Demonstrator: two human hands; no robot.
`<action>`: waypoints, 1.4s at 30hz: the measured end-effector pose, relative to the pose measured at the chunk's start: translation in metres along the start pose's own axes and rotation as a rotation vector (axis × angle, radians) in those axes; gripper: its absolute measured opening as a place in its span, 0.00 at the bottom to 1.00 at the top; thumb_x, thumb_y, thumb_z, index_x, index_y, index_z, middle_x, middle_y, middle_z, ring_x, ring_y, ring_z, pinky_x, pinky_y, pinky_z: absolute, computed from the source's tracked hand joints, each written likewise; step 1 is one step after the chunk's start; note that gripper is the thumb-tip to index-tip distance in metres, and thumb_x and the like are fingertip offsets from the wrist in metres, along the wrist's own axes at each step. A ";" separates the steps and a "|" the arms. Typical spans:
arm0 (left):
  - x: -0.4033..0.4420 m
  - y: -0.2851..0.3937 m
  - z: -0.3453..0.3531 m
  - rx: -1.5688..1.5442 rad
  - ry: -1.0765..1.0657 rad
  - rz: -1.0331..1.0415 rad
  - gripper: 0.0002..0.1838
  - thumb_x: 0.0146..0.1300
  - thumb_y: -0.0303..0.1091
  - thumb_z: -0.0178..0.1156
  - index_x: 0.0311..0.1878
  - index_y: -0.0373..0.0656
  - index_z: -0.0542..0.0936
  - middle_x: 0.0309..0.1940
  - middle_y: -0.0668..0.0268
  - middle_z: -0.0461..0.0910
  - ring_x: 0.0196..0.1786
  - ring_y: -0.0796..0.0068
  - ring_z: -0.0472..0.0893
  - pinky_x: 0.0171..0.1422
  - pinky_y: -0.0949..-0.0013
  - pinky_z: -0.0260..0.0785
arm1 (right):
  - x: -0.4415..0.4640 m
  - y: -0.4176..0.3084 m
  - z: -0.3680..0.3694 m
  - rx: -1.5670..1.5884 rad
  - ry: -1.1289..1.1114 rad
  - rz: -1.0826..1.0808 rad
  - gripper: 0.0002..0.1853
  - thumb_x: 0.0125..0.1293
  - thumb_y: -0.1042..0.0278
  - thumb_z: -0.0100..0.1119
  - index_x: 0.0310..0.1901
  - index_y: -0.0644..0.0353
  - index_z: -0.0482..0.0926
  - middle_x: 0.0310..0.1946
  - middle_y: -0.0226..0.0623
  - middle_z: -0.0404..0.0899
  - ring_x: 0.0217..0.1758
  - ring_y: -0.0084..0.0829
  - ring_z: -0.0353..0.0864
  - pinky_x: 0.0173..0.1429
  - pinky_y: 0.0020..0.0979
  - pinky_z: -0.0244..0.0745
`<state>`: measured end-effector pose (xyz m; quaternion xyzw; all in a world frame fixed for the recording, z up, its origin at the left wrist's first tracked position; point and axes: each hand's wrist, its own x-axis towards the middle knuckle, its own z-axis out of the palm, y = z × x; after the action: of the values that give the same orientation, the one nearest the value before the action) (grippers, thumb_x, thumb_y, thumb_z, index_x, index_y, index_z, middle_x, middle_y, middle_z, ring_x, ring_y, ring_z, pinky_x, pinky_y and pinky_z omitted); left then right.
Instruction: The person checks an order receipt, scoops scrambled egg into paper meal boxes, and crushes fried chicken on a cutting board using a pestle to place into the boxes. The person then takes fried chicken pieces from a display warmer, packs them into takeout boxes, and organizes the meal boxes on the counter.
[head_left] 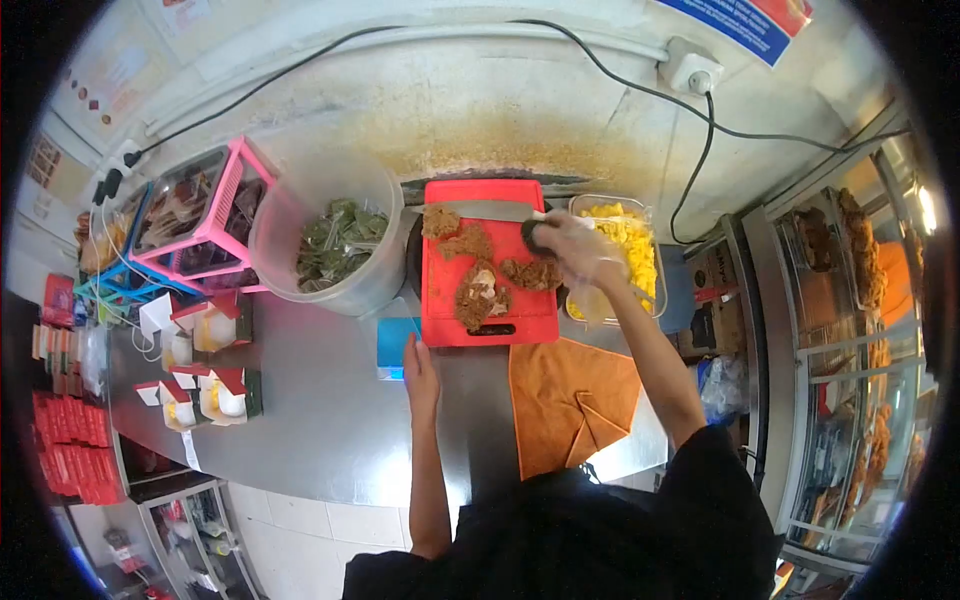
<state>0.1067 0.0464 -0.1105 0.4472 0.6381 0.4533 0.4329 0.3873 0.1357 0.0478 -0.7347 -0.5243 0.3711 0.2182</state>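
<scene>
My right hand (pixel 580 252), in a clear plastic glove, is closed around a dark rounded object (pixel 533 232) over the right edge of the red cutting board (pixel 435 300). I cannot make out its exact kind. A broad knife (pixel 495 210) lies across the far part of the board, its handle end near this hand. Several pieces of brown fried chicken (pixel 475 300) lie on the board, one torn so pale meat shows. Below the board's near left corner, my left hand (pixel 422 375) is bare, fingers stretched, beside a blue flat item (pixel 398 345).
Left of the board stands a clear tub (pixel 275 250) of green packets. A container (pixel 655 300) of yellow pieces sits to the right. An orange cloth (pixel 560 400) lies in front. Several open food boxes (pixel 215 395) and pink-and-blue racks (pixel 215 225) stand left; a glass display cabinet (pixel 800 350) is right.
</scene>
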 end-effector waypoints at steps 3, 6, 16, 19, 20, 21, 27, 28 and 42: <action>0.014 0.009 0.014 0.030 0.052 -0.034 0.27 0.67 0.46 0.40 0.57 0.31 0.66 0.55 0.47 0.67 0.60 0.57 0.66 0.62 0.64 0.56 | -0.024 0.020 0.021 -0.135 0.343 -0.251 0.24 0.58 0.51 0.46 0.54 0.54 0.67 0.43 0.46 0.75 0.45 0.41 0.76 0.49 0.35 0.68; 0.029 -0.013 0.019 -0.014 -0.021 -0.113 0.25 0.67 0.45 0.41 0.53 0.31 0.70 0.51 0.48 0.71 0.55 0.54 0.70 0.60 0.64 0.59 | -0.028 0.059 0.087 -0.416 0.481 -0.185 0.18 0.61 0.59 0.43 0.50 0.56 0.69 0.42 0.44 0.74 0.45 0.44 0.75 0.48 0.36 0.70; 0.035 -0.032 0.012 -0.249 0.014 -0.165 0.13 0.59 0.24 0.54 0.46 0.32 0.75 0.33 0.61 0.77 0.32 0.76 0.77 0.32 0.73 0.75 | 0.012 -0.093 0.038 -0.190 0.060 -0.101 0.24 0.56 0.53 0.45 0.55 0.49 0.67 0.44 0.47 0.75 0.47 0.47 0.74 0.52 0.35 0.68; 0.053 -0.031 0.020 -0.323 -0.006 -0.199 0.13 0.58 0.24 0.55 0.47 0.33 0.75 0.34 0.59 0.77 0.32 0.75 0.77 0.35 0.71 0.77 | 0.048 -0.056 0.098 -0.405 -0.066 -0.125 0.23 0.56 0.53 0.46 0.53 0.51 0.66 0.42 0.51 0.75 0.46 0.49 0.75 0.49 0.38 0.69; 0.050 -0.023 0.017 -0.349 -0.002 -0.195 0.13 0.58 0.24 0.55 0.47 0.32 0.75 0.34 0.59 0.76 0.33 0.74 0.77 0.35 0.71 0.77 | 0.066 -0.050 0.103 -0.505 -0.137 -0.213 0.22 0.56 0.53 0.46 0.52 0.51 0.66 0.41 0.52 0.75 0.45 0.50 0.75 0.49 0.39 0.69; 0.035 -0.023 0.007 -0.359 -0.011 -0.204 0.13 0.58 0.23 0.55 0.47 0.32 0.75 0.35 0.59 0.76 0.33 0.74 0.77 0.35 0.71 0.77 | 0.098 -0.043 0.085 -0.605 -0.281 -0.354 0.22 0.55 0.54 0.46 0.51 0.53 0.67 0.40 0.52 0.75 0.43 0.51 0.75 0.48 0.40 0.69; 0.038 -0.019 0.007 -0.428 -0.019 -0.327 0.14 0.56 0.22 0.56 0.47 0.33 0.75 0.36 0.60 0.76 0.34 0.72 0.77 0.36 0.69 0.78 | 0.058 -0.051 0.092 -0.516 -0.036 -0.354 0.16 0.53 0.54 0.46 0.38 0.54 0.74 0.39 0.45 0.74 0.39 0.46 0.75 0.42 0.38 0.70; 0.033 -0.023 0.004 -0.425 -0.047 -0.333 0.13 0.57 0.23 0.55 0.47 0.33 0.75 0.35 0.60 0.76 0.34 0.71 0.77 0.38 0.68 0.77 | 0.060 -0.048 0.096 -0.518 -0.061 -0.304 0.15 0.54 0.53 0.46 0.37 0.53 0.74 0.39 0.45 0.74 0.39 0.46 0.74 0.41 0.38 0.70; 0.018 0.061 -0.057 -0.131 0.490 0.251 0.26 0.70 0.42 0.33 0.64 0.33 0.55 0.64 0.49 0.54 0.66 0.60 0.57 0.69 0.63 0.43 | 0.128 -0.070 0.163 -0.724 0.088 -0.541 0.20 0.55 0.55 0.45 0.39 0.64 0.77 0.34 0.45 0.79 0.36 0.36 0.80 0.38 0.34 0.74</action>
<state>0.0595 0.0641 -0.0421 0.3708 0.6326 0.6382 0.2345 0.2413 0.2690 -0.0458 -0.6153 -0.7837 0.0617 0.0584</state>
